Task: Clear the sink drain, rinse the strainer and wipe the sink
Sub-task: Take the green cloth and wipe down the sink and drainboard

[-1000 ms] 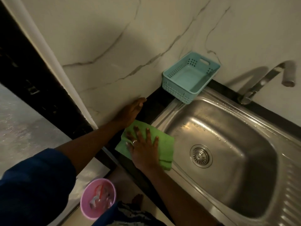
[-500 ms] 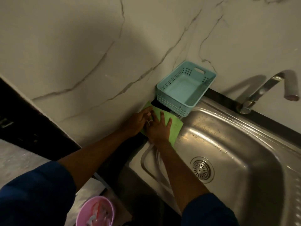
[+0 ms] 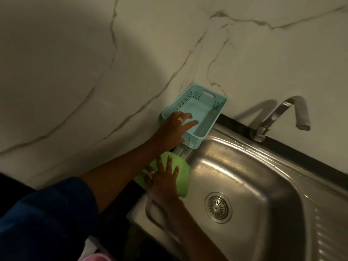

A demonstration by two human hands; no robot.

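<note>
My right hand [image 3: 163,180] lies flat, fingers spread and straight, pressing the green cloth [image 3: 181,166] onto the far left corner of the steel sink [image 3: 263,166], where the rim meets the dark counter [image 3: 301,153]. The strainer [image 3: 218,207] sits in the drain at the bottom of the basin, apart from the cloth. Water beads dot the sink's back slope.

My left hand [image 3: 174,129] reaches over the near rim of the light blue basket [image 3: 216,113], fingers lying inside it. My thumb is hidden, so I cannot tell whether I am gripping the basket or only resting on it. The basket stands in the corner against the wall, its front end over the sink rim.

The wall [image 3: 113,72] is pale marble with grey veins, dim at the upper left where a shadow falls. The tap [image 3: 278,113] rises from the counter behind the basin. My blue sleeve [image 3: 47,213] fills the lower left.
</note>
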